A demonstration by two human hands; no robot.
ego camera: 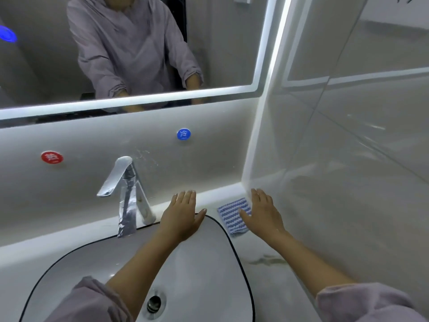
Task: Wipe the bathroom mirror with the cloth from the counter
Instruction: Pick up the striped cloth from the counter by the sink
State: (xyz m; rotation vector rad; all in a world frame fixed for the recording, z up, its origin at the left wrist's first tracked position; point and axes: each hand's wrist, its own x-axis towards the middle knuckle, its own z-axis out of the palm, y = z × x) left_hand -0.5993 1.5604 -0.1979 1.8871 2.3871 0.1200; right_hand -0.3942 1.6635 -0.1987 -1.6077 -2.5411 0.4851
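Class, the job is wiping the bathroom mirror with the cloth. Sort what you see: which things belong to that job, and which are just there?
Belong to the job:
blue-and-white striped cloth on the counter
lit-edged wall mirror
right hand, open, partly over the cloth
left hand, open, at the basin's rim

Just there:
chrome tap
white basin
round red sticker
round blue sticker

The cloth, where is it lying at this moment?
The cloth lies flat on the counter, right of the sink, in the back corner, partly under the right hand.
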